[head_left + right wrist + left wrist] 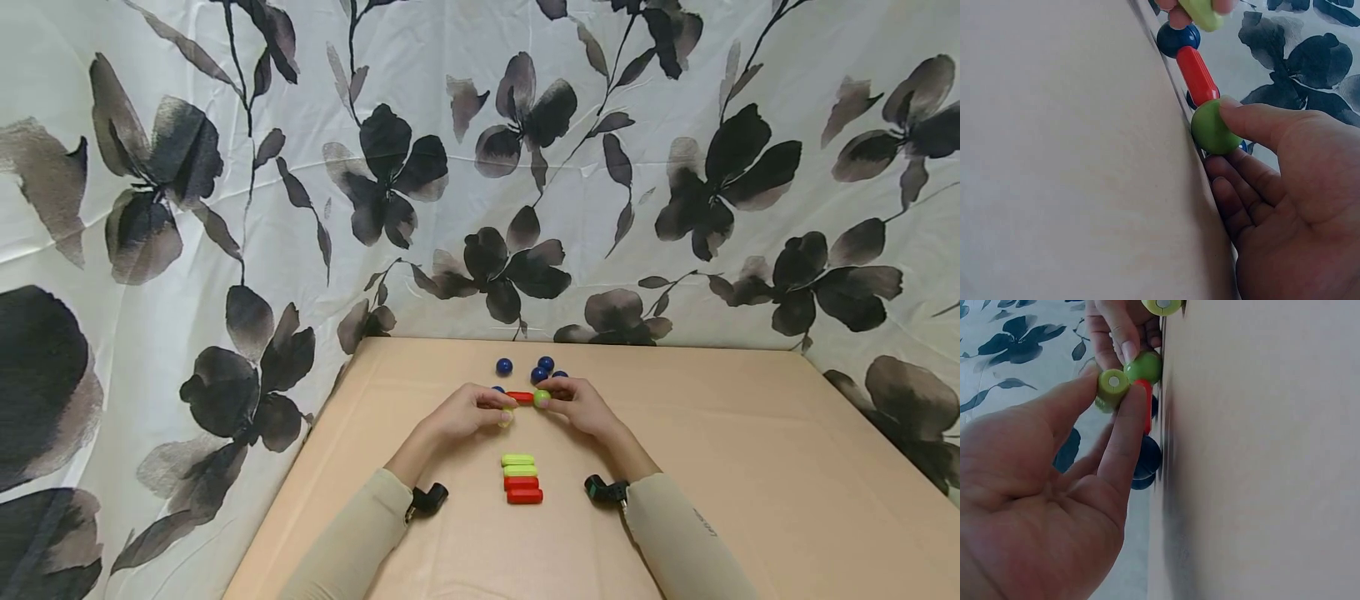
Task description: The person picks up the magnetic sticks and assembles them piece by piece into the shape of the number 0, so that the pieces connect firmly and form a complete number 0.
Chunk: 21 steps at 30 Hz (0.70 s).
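Note:
My left hand (463, 412) pinches a yellow-green stick (1111, 390) between thumb and fingers, its round end showing in the left wrist view. With thumb and fingers, my right hand (587, 407) holds a green ball (1213, 129). A red stick (1197, 74) runs from the green ball to a blue ball (1177, 39), which sits close to my left fingers. In the head view the red stick (520, 397) lies between the two hands, while the left hand partly covers the blue ball (498, 388). The yellow-green stick appears apart from the balls in the right wrist view.
Two yellow-green sticks (517, 460) and two red sticks (523, 497) lie in a row nearer me on the beige table (720, 467). Beyond the hands are a lone blue ball (504, 367) and a few clustered blue balls (546, 363). A flowered cloth (600, 192) hangs behind.

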Tool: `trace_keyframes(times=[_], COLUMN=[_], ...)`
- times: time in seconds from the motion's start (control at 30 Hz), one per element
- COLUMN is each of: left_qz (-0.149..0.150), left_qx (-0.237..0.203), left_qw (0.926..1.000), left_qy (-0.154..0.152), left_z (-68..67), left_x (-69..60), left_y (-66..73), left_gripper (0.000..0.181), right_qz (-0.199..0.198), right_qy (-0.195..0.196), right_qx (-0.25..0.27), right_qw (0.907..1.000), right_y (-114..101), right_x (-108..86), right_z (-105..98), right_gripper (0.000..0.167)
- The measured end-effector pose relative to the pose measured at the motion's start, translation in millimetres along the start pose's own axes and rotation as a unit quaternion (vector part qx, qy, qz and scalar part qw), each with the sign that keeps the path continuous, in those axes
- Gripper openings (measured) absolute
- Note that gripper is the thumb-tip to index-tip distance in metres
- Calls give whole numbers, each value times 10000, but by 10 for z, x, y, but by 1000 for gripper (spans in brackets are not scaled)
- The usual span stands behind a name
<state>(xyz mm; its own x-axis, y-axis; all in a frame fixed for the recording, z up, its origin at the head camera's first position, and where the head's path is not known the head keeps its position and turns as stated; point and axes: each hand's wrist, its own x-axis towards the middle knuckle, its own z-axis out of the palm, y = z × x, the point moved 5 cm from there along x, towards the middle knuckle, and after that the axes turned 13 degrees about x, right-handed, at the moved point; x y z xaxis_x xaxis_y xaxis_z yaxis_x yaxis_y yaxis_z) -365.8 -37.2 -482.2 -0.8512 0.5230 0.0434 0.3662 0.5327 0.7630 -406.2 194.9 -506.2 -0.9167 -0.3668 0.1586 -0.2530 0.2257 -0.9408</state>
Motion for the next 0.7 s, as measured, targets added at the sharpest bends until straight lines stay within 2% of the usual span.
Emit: trace_keyframes(times=[0.23,0.33,0.53,0.7], left_qz=[-130,-155,-396,-557], left_qx=[-258,-230,-326,-426], left_qw=[9996,9996,9986,9975], left_qy=[-22,4,132,93], left_z=[-46,-63,-102,-136], left_x=[-57,-81,-130,-179], left_y=[-58,-87,-155,-177], left_gripper=[28,26,23,24], right_qz=[98,124,139,115], right_qy=[106,153,229,284], right_qx=[42,43,34,-1], right_qw=[9999,9998,9996,9995], right_y=[-36,-56,-103,-152], right_x=[-57,-85,-140,-179], right_z=[65,96,163,228], right_gripper=[36,35,34,35])
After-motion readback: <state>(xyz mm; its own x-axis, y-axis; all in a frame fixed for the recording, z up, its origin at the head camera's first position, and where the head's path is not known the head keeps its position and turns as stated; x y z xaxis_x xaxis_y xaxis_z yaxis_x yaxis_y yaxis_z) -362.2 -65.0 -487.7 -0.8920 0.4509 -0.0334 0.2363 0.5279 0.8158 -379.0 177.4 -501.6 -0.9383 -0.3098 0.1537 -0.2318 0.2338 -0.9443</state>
